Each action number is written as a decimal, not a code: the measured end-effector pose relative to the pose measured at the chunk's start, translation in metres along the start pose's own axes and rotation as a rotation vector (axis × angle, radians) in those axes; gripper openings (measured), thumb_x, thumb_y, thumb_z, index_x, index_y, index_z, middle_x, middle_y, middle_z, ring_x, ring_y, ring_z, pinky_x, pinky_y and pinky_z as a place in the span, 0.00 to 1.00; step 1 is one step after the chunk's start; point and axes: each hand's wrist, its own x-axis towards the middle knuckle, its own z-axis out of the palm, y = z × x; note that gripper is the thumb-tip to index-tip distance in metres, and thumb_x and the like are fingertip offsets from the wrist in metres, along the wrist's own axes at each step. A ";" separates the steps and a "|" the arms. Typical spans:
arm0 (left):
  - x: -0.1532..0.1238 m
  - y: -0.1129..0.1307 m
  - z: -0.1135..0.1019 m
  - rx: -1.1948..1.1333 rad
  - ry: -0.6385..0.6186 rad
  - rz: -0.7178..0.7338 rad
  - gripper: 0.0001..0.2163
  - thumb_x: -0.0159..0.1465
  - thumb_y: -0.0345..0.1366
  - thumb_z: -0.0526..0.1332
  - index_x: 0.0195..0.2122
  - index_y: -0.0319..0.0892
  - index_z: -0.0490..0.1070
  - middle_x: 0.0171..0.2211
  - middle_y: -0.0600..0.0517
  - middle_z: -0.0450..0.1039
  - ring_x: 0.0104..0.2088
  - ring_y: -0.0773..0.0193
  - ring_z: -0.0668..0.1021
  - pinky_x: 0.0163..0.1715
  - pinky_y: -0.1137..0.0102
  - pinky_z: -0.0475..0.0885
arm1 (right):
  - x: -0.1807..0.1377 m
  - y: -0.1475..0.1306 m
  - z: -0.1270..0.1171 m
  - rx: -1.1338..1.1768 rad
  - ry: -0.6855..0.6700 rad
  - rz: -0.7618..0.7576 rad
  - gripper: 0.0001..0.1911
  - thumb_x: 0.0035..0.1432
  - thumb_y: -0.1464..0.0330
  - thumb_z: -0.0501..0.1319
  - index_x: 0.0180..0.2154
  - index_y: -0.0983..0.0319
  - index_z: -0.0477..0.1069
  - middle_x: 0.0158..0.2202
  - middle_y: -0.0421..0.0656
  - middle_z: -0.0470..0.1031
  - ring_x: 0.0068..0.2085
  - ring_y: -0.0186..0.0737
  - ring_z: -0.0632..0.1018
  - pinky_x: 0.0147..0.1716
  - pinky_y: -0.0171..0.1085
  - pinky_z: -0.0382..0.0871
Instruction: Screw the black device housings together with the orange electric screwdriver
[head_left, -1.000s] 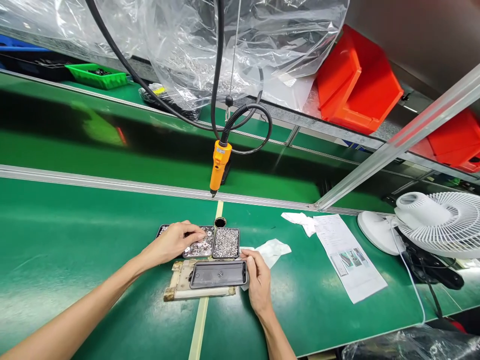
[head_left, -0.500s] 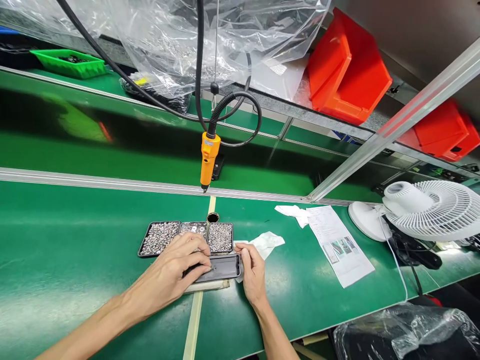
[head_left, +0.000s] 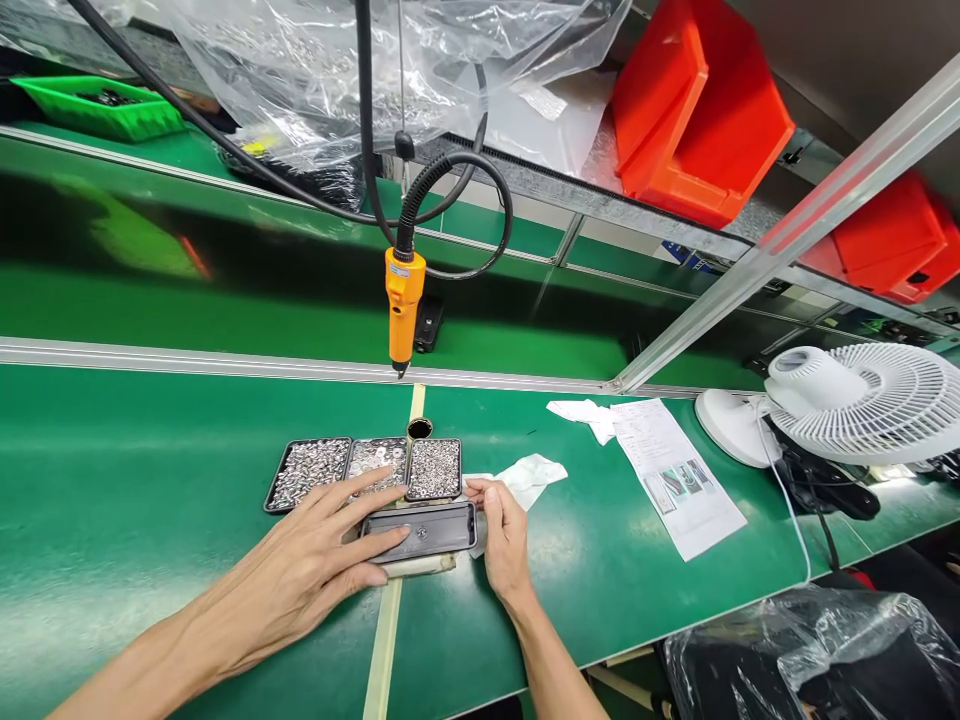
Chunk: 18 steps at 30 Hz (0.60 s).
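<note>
A dark grey rectangular plastic housing (head_left: pixel 442 530) lies on a pale block (head_left: pixel 427 566) in front of the trays. My left hand (head_left: pixel 315 545) is spread over its left end, fingers stretched out, one fingertip touching its inner face near a small round feature. By the right end is my right hand (head_left: pixel 506 540), thumb and fingers pinched together at the corner. What they hold, if anything, is too small to make out. Just behind stand a left tray (head_left: pixel 271 490), a middle tray (head_left: pixel 407 462) and a right tray (head_left: pixel 460 470), filled with small metal parts.
A yellow electric screwdriver (head_left: pixel 405 305) hangs above the bench on a coiled cable. Behind the trays sits a small round dark-mouthed container (head_left: pixel 420 428). White cloth or tissue (head_left: pixel 529 480), a printed sheet (head_left: pixel 675 480) and a white fan (head_left: pixel 862 400) are to the right. Red bins (head_left: pixel 697 110) stand overhead.
My left hand has opened out from a bunched grip on the housing, its fingers now spread and drawn left. More of the housing shows. My right hand stays at its end.
</note>
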 end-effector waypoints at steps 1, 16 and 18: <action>-0.001 0.001 0.001 0.013 -0.009 0.008 0.16 0.76 0.46 0.55 0.62 0.61 0.73 0.69 0.53 0.67 0.69 0.45 0.65 0.61 0.49 0.68 | 0.000 0.000 0.000 -0.001 0.001 0.000 0.23 0.76 0.55 0.49 0.50 0.60 0.78 0.45 0.46 0.80 0.45 0.41 0.79 0.47 0.40 0.72; -0.003 -0.022 -0.009 -0.251 0.276 -0.301 0.14 0.76 0.45 0.55 0.56 0.55 0.77 0.57 0.55 0.77 0.59 0.53 0.75 0.61 0.56 0.69 | 0.001 0.002 -0.002 -0.022 0.018 0.009 0.24 0.76 0.54 0.50 0.50 0.60 0.78 0.45 0.46 0.81 0.46 0.42 0.79 0.48 0.40 0.73; -0.012 -0.043 -0.015 -0.131 0.334 -0.474 0.13 0.75 0.45 0.57 0.49 0.49 0.79 0.50 0.54 0.80 0.52 0.54 0.77 0.55 0.59 0.71 | 0.001 0.003 -0.002 -0.021 0.015 0.016 0.23 0.76 0.54 0.50 0.50 0.60 0.78 0.45 0.46 0.80 0.46 0.42 0.79 0.48 0.40 0.72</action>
